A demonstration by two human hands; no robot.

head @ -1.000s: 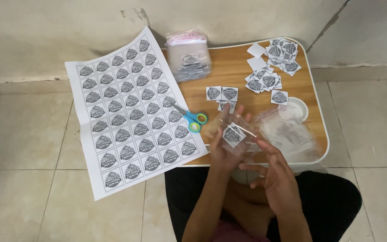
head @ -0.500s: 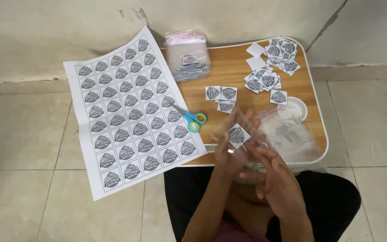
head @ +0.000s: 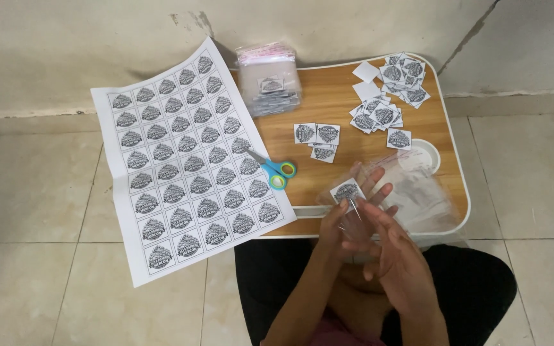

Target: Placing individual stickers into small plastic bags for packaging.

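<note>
My left hand [head: 344, 221] holds a small clear plastic bag with a square printed label [head: 347, 191] inside it, just above the front edge of a small wooden lap table [head: 328, 102]. My right hand [head: 395, 253] is right beside it, fingers spread, its fingertips touching the bag's edge. Both hands hover over my lap in black trousers.
A large sheet of printed labels [head: 184, 160] lies on the table's left side and hangs over the tiled floor. Blue-green scissors [head: 272, 170] rest by it. A stack of filled bags [head: 269, 86], loose cut labels [head: 386, 96], three labels [head: 317, 138] and empty clear bags [head: 421, 192] lie on the table.
Both hands have shifted slightly with the bagged label; my right hand has moved up beside it with its fingers more spread. Nothing on the table has moved.
</note>
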